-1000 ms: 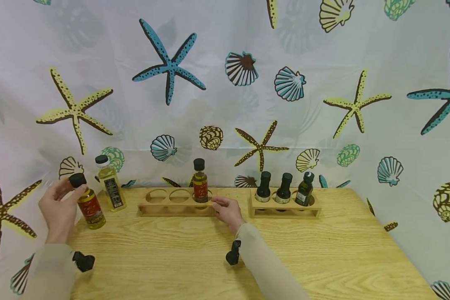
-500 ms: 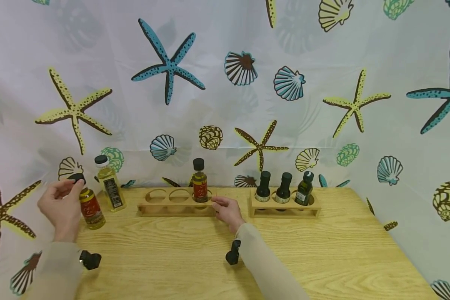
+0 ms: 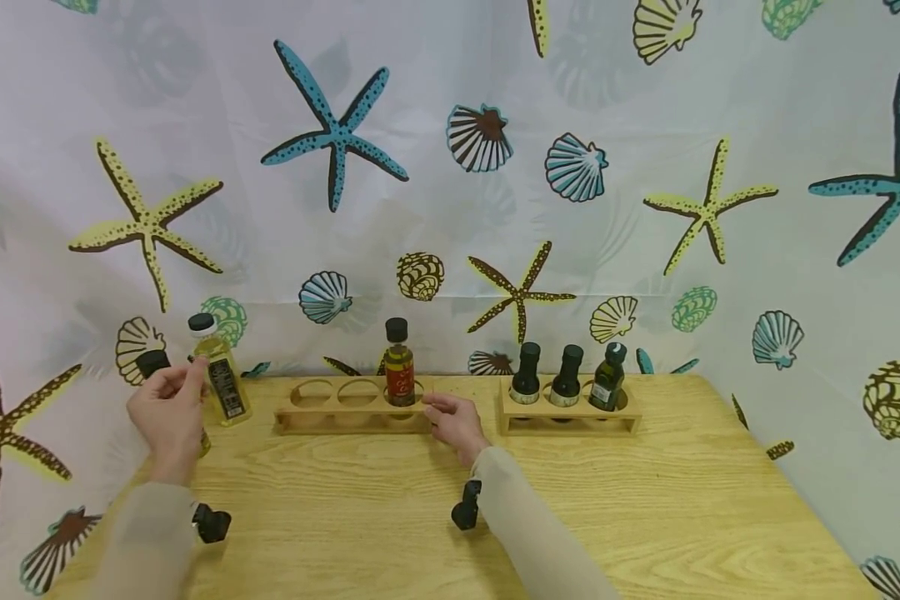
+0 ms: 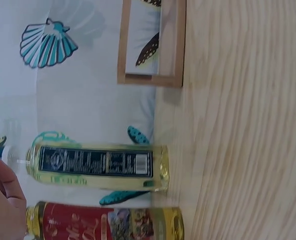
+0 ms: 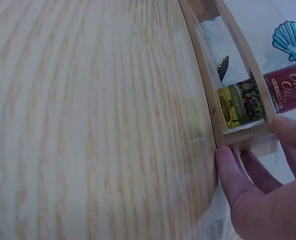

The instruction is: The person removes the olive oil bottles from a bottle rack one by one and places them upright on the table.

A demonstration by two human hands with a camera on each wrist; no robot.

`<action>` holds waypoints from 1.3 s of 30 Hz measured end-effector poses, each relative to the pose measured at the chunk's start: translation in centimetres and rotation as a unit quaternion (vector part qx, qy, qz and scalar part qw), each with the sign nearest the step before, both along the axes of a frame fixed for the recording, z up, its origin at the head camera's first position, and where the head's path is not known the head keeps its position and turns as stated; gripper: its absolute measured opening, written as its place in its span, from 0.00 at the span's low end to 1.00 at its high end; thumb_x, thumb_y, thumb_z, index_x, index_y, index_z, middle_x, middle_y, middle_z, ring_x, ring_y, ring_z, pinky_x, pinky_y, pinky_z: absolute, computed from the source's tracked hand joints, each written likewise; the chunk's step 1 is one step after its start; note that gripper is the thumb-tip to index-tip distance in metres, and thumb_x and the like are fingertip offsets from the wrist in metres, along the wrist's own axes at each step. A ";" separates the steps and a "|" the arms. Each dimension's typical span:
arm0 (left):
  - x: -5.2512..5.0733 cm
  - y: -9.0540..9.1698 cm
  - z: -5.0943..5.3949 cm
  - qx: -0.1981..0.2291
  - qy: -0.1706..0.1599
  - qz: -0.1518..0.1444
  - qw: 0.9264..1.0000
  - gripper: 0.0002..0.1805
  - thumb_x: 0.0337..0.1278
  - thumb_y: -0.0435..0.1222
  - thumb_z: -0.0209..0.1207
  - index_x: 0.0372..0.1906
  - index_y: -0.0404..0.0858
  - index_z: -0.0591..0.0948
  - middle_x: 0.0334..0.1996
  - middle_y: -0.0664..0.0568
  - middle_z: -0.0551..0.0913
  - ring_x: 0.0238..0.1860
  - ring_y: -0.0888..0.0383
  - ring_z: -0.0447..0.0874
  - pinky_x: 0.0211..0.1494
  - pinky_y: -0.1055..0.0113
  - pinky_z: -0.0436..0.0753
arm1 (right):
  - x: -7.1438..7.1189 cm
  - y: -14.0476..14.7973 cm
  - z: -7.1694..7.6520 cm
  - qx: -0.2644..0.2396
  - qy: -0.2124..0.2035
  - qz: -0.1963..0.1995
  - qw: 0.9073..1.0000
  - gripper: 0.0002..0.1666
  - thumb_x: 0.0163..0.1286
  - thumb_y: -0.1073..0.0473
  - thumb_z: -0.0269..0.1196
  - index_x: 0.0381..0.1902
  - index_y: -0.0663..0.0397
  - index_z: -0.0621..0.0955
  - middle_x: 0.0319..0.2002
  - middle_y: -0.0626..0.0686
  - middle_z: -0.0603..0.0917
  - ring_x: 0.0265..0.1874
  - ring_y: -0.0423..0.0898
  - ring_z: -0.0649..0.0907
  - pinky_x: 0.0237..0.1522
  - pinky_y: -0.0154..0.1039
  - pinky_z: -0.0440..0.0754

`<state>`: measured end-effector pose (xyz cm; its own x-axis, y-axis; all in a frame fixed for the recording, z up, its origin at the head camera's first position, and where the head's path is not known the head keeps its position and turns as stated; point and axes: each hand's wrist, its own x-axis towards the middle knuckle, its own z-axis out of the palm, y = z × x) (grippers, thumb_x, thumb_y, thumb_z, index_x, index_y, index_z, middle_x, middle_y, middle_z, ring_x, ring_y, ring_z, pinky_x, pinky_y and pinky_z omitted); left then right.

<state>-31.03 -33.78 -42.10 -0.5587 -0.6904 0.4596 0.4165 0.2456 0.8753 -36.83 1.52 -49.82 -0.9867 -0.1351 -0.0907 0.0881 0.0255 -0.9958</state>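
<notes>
My left hand is beside a clear bottle of pale yellow oil, its fingertips near the bottle's neck; whether they touch it I cannot tell. In the left wrist view, those fingers lie by the white collar of that bottle. A red-labelled olive oil bottle stands beside it, mostly hidden behind my hand in the head view. My right hand grips the right end of a wooden bottle rack, thumb on top. Another red-labelled olive oil bottle sits in its rightmost hole; two holes hold nothing.
A second wooden rack stands to the right, with dark bottles in its three holes. The wooden table meets a shell-and-starfish patterned curtain at the back and sides.
My left hand has let go of the red-labelled bottle's cap and moved right toward the pale oil bottle. My right hand stays on the rack's end.
</notes>
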 end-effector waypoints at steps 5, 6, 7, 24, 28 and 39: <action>0.1 2.1 0.3 0.002 0.015 -0.040 0.999 0.16 0.54 0.37 0.70 0.28 0.24 0.84 0.14 0.56 0.81 0.16 0.67 0.78 0.22 0.78 0.77 | 0.0 0.0 0.1 0.002 -0.003 0.004 1.000 0.16 0.73 0.60 0.60 0.56 0.51 0.84 0.55 0.55 0.82 0.56 0.54 0.81 0.55 0.51 0.81; 0.1 2.5 0.4 -0.003 0.017 -0.042 0.999 0.17 0.54 0.37 0.70 0.29 0.23 0.83 0.14 0.56 0.80 0.16 0.67 0.77 0.23 0.78 0.77 | 0.1 0.1 0.1 0.003 -0.003 0.003 1.000 0.16 0.73 0.60 0.60 0.56 0.51 0.84 0.55 0.55 0.82 0.56 0.54 0.81 0.55 0.51 0.81; 0.0 2.8 0.4 -0.005 0.016 -0.045 0.999 0.18 0.54 0.38 0.70 0.28 0.23 0.83 0.14 0.57 0.80 0.16 0.67 0.77 0.22 0.78 0.76 | 0.1 0.1 0.2 0.003 -0.002 0.003 1.000 0.16 0.73 0.60 0.60 0.56 0.51 0.84 0.55 0.55 0.82 0.57 0.53 0.81 0.55 0.51 0.81; -1.3 6.3 0.5 0.007 -0.058 -0.119 0.991 0.13 0.60 0.40 0.65 0.28 0.33 0.85 0.16 0.53 0.82 0.19 0.60 0.80 0.21 0.75 0.75 | 0.1 0.1 0.4 0.004 -0.006 0.001 1.000 0.16 0.73 0.58 0.60 0.56 0.50 0.84 0.57 0.55 0.81 0.56 0.54 0.81 0.52 0.50 0.82; -1.7 7.3 0.7 -0.012 -0.058 -0.140 0.988 0.12 0.62 0.38 0.65 0.28 0.32 0.85 0.15 0.53 0.82 0.19 0.59 0.80 0.21 0.73 0.75 | -0.1 0.2 0.3 0.004 -0.005 0.001 1.000 0.16 0.73 0.58 0.60 0.56 0.50 0.83 0.58 0.56 0.80 0.50 0.52 0.82 0.47 0.47 0.83; -2.2 9.3 1.1 -0.101 -0.119 -0.186 0.970 0.19 0.64 0.47 0.62 0.27 0.35 0.83 0.20 0.48 0.83 0.22 0.59 0.80 0.26 0.69 0.77 | -0.1 0.1 0.0 0.001 -0.007 0.006 1.000 0.16 0.73 0.59 0.60 0.56 0.49 0.84 0.58 0.55 0.81 0.49 0.46 0.82 0.51 0.47 0.82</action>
